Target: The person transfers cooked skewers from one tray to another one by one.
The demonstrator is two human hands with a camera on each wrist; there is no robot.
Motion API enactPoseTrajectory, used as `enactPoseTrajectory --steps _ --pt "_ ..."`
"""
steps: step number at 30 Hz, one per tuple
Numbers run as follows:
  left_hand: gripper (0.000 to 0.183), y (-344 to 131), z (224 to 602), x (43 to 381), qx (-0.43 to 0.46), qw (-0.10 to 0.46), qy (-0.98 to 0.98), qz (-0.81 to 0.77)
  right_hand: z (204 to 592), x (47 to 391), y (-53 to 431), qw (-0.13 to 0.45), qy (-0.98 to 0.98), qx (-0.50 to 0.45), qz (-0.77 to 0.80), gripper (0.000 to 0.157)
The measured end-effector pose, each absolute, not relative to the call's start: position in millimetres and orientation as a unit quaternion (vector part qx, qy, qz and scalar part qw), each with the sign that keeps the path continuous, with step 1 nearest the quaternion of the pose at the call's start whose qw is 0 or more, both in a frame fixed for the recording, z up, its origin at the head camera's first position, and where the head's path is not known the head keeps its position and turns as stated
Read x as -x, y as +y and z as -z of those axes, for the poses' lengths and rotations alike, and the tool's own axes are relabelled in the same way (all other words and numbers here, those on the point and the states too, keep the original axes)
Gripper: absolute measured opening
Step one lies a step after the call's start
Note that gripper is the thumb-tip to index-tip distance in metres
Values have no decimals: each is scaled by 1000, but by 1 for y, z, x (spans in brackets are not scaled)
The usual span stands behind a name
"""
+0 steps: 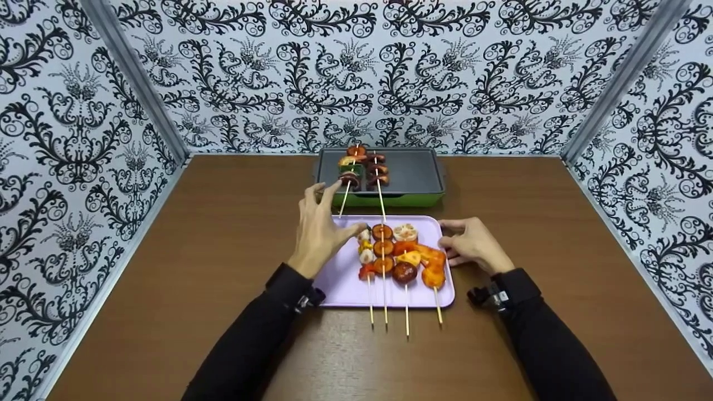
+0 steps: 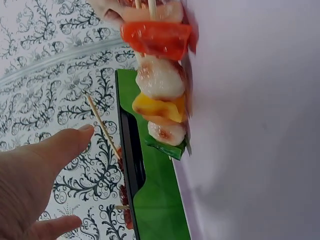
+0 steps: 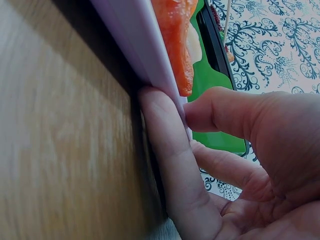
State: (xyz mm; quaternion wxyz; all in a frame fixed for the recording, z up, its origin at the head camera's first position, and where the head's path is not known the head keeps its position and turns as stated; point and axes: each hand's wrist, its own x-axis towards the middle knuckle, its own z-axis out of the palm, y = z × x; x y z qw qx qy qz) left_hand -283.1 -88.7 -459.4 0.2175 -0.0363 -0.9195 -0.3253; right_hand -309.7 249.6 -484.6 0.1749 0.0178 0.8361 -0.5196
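A lilac tray (image 1: 337, 284) lies on the table with several food skewers on it, their sticks over its near edge. My right hand (image 1: 473, 244) pinches the tray's right rim, thumb (image 3: 200, 115) on top and a finger underneath in the right wrist view. Spread out above the tray's far left part is my left hand (image 1: 317, 236), holding nothing visible. Its nearest things are a skewer with red pepper and white pieces (image 2: 160, 77) on the tray and a mixed skewer (image 1: 351, 170) on the grill. A skewer of round brown-edged slices (image 1: 382, 248) lies beside the former.
Behind the tray stands a green grill (image 1: 390, 199) with a dark grey plate (image 1: 415, 170). Another skewer of brown pieces (image 1: 377, 167) lies on it, its stick reaching toward the tray. Patterned walls (image 1: 356, 78) enclose the brown table (image 1: 234, 234) at the back and sides.
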Motion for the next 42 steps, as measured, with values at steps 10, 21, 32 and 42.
enactPoseTrajectory --steps 10,21,32,42 --pt "92 -86 467 297 16 218 -915 338 487 310 249 178 837 -16 518 61" --pt "72 -88 470 307 30 240 -890 388 488 310 250 173 836 -12 521 60" --pt "50 -93 469 310 34 236 -876 419 486 309 251 165 837 5 521 58" --pt "26 -95 464 310 -19 172 -879 444 485 308 250 166 836 -1 524 60"
